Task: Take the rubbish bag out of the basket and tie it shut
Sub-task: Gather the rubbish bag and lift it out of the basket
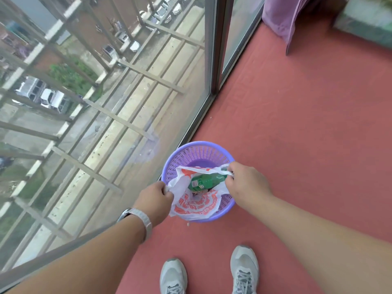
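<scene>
Lilac plastic lattice forms the wall of a round basket [180, 160] standing on a red floor [297, 124], close beside the metal frame of a tall glass window [148, 92]. Inside it sits the rubbish bag [195, 205], a thin white carrier printed with orange-red lettering and a star shape, its mouth drawn open above the rim and its near side draped over the front edge of the basket. A green bottle [206, 181] with a printed label lies slanted across the open mouth of the bag, its narrower end toward the right. The left hand [153, 200] is curled into a fist at the left rim, pinching a bunched white handle of the bag between thumb and fingers; a pale grey watch [140, 219] is strapped around that wrist. The right hand [247, 183] is closed at the right rim, its fingers gripping the other twisted handle of the bag just beside the bottle's narrow end. Both forearms are bare and reach forward from the bottom corners of the view, with the bag stretched between the two fists. Below, two grey lace-up shoes [244, 270] stand apart on the floor, toes pointing toward the basket. Through the glass, a grid of metal bars [95, 166] runs outside, with parked cars [51, 98] and patches of green far beneath. A purple cloth [284, 18] hangs at the upper right, its lower edge reaching the floor.
</scene>
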Available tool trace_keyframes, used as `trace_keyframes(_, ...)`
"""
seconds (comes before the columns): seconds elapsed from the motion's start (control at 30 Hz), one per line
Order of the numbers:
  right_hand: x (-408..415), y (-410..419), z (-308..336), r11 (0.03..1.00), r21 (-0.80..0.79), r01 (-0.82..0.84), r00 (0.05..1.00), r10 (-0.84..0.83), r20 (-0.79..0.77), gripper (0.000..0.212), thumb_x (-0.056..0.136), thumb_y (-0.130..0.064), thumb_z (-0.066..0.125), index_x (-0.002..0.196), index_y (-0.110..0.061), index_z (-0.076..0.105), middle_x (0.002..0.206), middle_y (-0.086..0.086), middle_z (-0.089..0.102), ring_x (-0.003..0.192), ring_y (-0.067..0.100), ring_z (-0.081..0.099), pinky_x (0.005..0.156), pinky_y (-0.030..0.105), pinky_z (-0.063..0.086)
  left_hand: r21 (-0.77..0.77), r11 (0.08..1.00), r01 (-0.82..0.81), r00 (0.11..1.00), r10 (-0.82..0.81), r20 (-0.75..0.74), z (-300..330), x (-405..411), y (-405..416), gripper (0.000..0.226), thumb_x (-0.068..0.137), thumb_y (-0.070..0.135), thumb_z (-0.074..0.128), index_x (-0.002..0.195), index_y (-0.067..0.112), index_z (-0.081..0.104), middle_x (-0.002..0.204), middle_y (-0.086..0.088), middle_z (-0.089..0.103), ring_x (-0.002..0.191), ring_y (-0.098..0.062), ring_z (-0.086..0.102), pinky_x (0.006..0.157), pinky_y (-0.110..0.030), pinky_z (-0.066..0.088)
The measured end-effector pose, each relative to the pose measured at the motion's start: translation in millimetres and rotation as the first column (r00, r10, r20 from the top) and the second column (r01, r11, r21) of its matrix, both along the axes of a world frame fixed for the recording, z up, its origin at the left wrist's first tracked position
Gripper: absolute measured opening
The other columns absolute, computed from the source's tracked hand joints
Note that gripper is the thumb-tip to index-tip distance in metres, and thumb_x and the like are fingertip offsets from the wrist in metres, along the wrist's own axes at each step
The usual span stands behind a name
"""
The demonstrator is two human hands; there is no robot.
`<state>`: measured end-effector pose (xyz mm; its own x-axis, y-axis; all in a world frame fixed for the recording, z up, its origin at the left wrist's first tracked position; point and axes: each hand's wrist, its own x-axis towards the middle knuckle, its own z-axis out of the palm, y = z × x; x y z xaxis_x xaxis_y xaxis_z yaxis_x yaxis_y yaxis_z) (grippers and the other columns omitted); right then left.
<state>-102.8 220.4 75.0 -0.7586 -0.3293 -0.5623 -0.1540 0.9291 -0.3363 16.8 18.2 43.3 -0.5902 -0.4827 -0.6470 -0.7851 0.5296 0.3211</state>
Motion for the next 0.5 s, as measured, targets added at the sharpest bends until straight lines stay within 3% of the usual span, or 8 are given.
trace_keyframes(0.2, -5, -5, 38, 0.993, -0.065, 0.1, 0.995, -0.099, 0.014, 0.011, 0.089, -0.022, 0.047, 0.091, -0.016, 0.056, 0.094, 0.01, 0.067, 0.086, 0.035, 0.06, 0.066, 0.036, 0.041, 0.069, 0.977, -0.204, 0.952, 0.214, -0.22, 63, -34, 1, 0.015, 0.084, 0.013, 0.054, 0.074, 0.004, 0.061, 0.066, -0.013, 0.065, 0.057, -0.022, 0.053, 0.048, -0.026, 0.035)
trace_keyframes(0.37, -10, -9, 75, 0.967, -0.188, 0.174, 0.984, -0.178, -0.006, 0.01, 0.087, -0.023, 0.048, 0.085, -0.018, 0.056, 0.083, 0.007, 0.067, 0.08, 0.034, 0.06, 0.064, 0.037, 0.044, 0.051, 0.974, -0.223, 0.924, 0.228, -0.307, 113, -42, 5, 0.016, 0.083, 0.015, 0.054, 0.067, 0.013, 0.055, 0.057, -0.001, 0.052, 0.053, -0.019, 0.046, 0.05, -0.029, 0.033)
trace_keyframes(0.5, -16, -5, 108, 0.946, -0.26, 0.192, 0.98, -0.197, 0.007, 0.01, 0.086, -0.026, 0.053, 0.081, -0.019, 0.056, 0.076, 0.002, 0.065, 0.075, 0.03, 0.06, 0.064, 0.04, 0.048, 0.075, 0.969, -0.236, 0.911, 0.247, -0.331, 147, -41, 3, 0.015, 0.083, 0.018, 0.054, 0.07, 0.012, 0.057, 0.059, 0.0, 0.052, 0.053, -0.018, 0.046, 0.049, -0.028, 0.035)
